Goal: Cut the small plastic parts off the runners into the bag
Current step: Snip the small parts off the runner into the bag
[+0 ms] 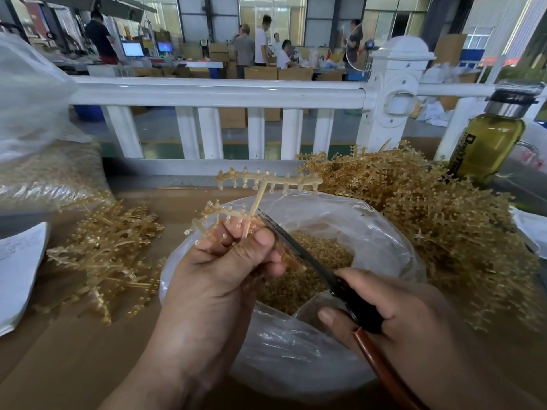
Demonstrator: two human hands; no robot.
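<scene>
My left hand (225, 273) grips an amber plastic runner (266, 180) with small parts along its branches, held above the open clear bag (296, 359). My right hand (393, 315) holds black scissors (299, 250) by the handles. Their blade tips sit at the runner's stem, just above my left thumb. Cut amber parts (310, 267) fill the bottom of the bag.
A large heap of uncut runners (429, 220) lies to the right, a smaller pile (109, 253) to the left. An olive bottle (488, 137) stands at far right, a full plastic sack (38, 137) at far left, papers (17, 273) beside it. A white fence (219, 93) borders the bench.
</scene>
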